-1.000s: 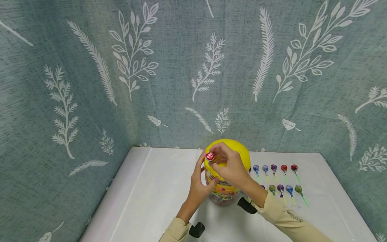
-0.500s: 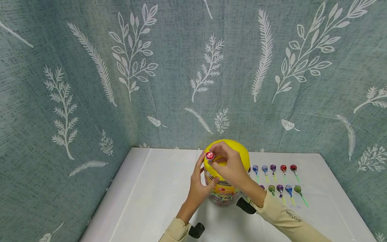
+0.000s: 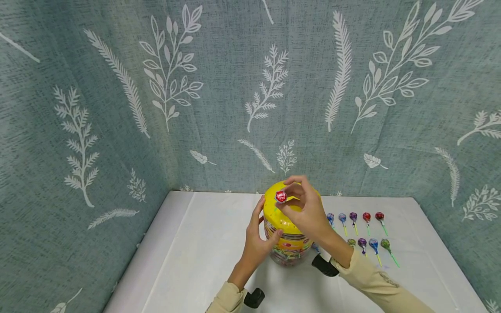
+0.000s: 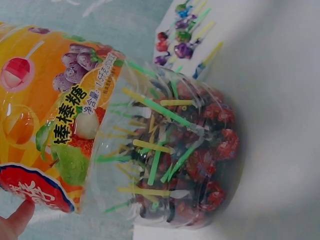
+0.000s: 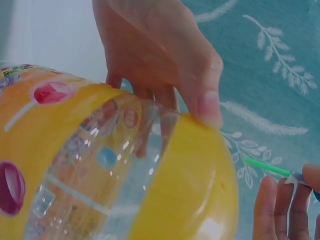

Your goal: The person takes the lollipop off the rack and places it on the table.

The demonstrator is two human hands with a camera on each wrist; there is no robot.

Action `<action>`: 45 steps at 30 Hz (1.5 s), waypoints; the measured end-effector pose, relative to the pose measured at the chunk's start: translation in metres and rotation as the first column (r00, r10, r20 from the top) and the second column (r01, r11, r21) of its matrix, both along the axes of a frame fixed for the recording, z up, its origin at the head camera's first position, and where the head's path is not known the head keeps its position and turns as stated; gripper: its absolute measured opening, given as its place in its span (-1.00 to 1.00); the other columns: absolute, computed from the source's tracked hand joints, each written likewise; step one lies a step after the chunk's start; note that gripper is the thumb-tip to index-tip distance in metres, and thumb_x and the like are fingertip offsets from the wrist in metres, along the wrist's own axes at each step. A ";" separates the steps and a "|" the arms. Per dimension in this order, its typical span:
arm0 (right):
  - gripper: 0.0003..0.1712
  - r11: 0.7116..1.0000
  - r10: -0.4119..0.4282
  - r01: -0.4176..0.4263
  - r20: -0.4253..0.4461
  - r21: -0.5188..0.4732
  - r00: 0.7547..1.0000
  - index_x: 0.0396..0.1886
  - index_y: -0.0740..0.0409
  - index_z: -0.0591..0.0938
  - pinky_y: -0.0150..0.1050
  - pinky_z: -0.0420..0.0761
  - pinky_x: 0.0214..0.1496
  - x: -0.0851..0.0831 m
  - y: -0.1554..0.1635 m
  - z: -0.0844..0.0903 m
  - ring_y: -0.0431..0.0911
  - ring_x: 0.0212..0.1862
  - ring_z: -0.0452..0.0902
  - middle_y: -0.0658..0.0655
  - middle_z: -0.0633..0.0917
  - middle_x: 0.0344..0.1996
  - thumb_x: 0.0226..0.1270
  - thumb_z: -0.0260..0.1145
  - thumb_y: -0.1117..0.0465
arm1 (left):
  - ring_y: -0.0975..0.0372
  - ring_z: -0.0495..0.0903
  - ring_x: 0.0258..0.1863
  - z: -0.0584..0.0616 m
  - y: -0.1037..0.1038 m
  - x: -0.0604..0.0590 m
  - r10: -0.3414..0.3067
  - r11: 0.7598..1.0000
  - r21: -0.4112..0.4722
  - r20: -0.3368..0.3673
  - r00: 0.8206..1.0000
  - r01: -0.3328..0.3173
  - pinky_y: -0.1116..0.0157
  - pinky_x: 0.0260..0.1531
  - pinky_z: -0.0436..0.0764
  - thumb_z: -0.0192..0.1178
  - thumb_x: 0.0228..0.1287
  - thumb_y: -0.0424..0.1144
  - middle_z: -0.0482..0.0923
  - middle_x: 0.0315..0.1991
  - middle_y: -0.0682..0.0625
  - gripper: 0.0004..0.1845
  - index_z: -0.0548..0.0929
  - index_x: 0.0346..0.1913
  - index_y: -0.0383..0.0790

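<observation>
Yellow-lidded candy jar stands upright on the white table, near its back edge. Your left hand grips the jar's left side, fingers curled round it, thumb up on the yellow lid. Your right hand sits just above the lid, fingertips pinching a red lollipop by its stick. Right of the jar, two rows of wrapped lollipops lie flat on the table, apart from both hands. Leaf-print teal curtain behind.
</observation>
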State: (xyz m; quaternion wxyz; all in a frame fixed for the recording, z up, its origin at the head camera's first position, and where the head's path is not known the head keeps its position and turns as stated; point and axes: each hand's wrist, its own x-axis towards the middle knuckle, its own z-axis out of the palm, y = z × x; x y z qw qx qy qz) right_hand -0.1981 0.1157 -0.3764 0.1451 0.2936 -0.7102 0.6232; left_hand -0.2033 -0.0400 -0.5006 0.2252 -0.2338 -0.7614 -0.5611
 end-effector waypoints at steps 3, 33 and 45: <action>-0.48 1.000 -0.022 0.022 -0.013 0.010 1.000 0.00 0.31 0.34 -0.25 0.63 -0.11 0.001 0.004 0.002 -0.03 -0.18 0.61 0.21 0.62 -0.24 0.08 0.36 0.53 | 0.12 0.13 0.39 -0.001 0.000 0.000 -0.003 1.000 -0.001 0.001 1.000 0.003 -0.08 0.15 0.37 0.29 0.15 -0.19 0.01 0.48 0.02 -0.10 0.00 0.48 -0.02; -0.50 0.992 -0.121 0.122 -0.048 0.013 0.991 0.01 0.35 0.43 -0.20 0.66 -0.41 0.007 0.084 -0.001 -0.11 -0.29 0.58 0.26 0.63 -0.24 0.05 0.29 0.64 | 0.12 0.12 0.40 0.004 0.001 0.001 -0.007 1.000 0.005 -0.019 1.000 0.007 -0.10 0.13 0.38 0.20 0.19 0.03 0.03 0.47 0.05 -0.14 0.02 0.48 0.01; -0.52 0.973 -0.204 0.206 -0.031 0.109 0.979 0.04 0.34 0.43 -0.30 0.65 -0.43 0.008 0.118 -0.013 -0.16 -0.30 0.59 0.07 0.65 -0.27 0.10 0.32 0.56 | 0.13 0.11 0.40 0.001 0.001 0.000 -0.007 1.000 -0.001 -0.019 1.000 0.006 -0.09 0.14 0.37 0.20 0.20 0.04 0.02 0.47 0.05 -0.14 0.02 0.48 0.02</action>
